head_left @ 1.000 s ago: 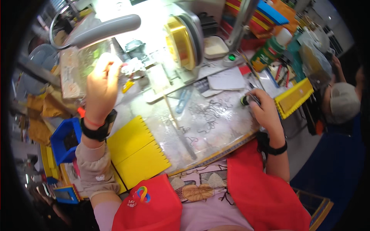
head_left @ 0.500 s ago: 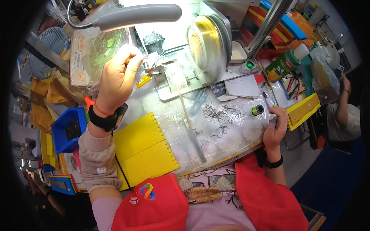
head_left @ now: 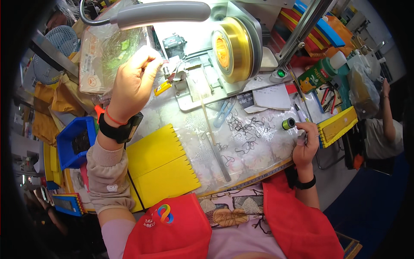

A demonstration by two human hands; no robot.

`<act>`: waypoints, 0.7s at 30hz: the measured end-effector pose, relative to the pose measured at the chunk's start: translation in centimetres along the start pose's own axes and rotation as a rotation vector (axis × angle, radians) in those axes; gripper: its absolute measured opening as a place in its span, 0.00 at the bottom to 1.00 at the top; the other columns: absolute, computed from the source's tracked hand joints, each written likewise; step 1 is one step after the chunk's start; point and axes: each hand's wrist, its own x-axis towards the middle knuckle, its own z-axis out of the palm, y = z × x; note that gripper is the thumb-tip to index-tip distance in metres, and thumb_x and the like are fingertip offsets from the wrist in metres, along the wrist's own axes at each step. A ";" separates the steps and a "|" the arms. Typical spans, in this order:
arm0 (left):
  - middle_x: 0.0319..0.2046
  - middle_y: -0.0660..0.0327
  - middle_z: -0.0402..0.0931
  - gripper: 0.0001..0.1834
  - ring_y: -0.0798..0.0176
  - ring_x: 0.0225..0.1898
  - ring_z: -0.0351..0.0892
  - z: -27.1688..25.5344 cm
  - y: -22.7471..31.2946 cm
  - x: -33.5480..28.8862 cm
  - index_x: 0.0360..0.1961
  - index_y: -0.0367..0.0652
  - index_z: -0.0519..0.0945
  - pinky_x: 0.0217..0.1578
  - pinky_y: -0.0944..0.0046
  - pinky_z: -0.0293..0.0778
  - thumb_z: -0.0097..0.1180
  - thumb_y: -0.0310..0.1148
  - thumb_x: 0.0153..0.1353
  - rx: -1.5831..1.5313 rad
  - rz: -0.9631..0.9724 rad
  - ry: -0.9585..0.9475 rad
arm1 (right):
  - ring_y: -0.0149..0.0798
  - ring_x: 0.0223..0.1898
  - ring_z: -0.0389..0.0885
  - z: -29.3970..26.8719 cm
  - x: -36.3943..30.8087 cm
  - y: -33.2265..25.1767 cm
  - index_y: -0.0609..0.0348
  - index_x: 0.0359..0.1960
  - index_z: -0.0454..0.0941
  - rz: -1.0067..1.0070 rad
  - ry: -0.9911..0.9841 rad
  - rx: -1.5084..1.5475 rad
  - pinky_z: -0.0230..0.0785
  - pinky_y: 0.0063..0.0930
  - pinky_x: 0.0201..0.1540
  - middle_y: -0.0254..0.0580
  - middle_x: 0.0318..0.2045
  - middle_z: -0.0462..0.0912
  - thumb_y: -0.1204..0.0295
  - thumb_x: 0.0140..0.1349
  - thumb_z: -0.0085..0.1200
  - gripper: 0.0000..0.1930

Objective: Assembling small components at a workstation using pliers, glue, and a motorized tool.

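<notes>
My left hand [head_left: 134,84] is raised beside the lit machine [head_left: 220,93]. Its thumb and fingers are pinched together at the machine's small clamp end; whatever is between the fingertips is too small to name. A yellow tag-like piece [head_left: 162,88] lies just below those fingertips. On the machine sits a large spool of yellow line [head_left: 236,49]. My right hand [head_left: 305,144] is curled at the table's right edge, index finger close to a small dark spool with a green rim [head_left: 288,124]. Anything in that hand is hidden. Many small dark hooks [head_left: 248,129] lie scattered between the hands.
A yellow notched board [head_left: 161,168] lies near my left forearm, with a blue bin [head_left: 77,142] of dark pieces beyond it. A grey lamp [head_left: 164,14] hangs overhead. A green bottle [head_left: 319,73], pliers [head_left: 331,99] and another yellow board [head_left: 338,126] are at right. Another person [head_left: 381,134] sits farther right.
The large yellow spool was blurred by spinning and now looks sharp. My left hand keeps its pinch by the machine. My right hand's fingers have shifted slightly, curling near the small spool.
</notes>
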 end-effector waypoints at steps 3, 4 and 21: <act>0.26 0.57 0.74 0.03 0.68 0.26 0.71 0.2 0.0 0.1 0.35 0.34 0.75 0.31 0.69 0.69 0.51 0.23 0.65 -0.017 0.029 0.014 | 0.47 0.37 0.76 0.0 0.0 -0.1 0.64 0.40 0.78 -0.005 0.007 0.000 0.68 0.32 0.42 0.49 0.36 0.76 0.78 0.58 0.47 0.10; 0.29 0.56 0.75 0.03 0.68 0.28 0.73 0.2 0.0 0.1 0.36 0.34 0.75 0.32 0.69 0.70 0.50 0.22 0.65 -0.014 0.059 0.019 | 0.45 0.37 0.76 0.0 0.0 0.0 0.64 0.39 0.78 -0.014 0.038 0.011 0.68 0.31 0.42 0.49 0.36 0.76 0.78 0.59 0.46 0.10; 0.36 0.57 0.81 0.09 0.72 0.33 0.75 3.5 1.8 0.8 0.48 0.34 0.73 0.32 0.71 0.72 0.44 0.24 0.70 -0.528 -0.072 0.193 | 0.45 0.31 0.79 2.4 7.8 -14.4 0.60 0.45 0.74 0.050 -0.948 0.966 0.69 0.35 0.35 0.46 0.30 0.78 0.69 0.66 0.45 0.11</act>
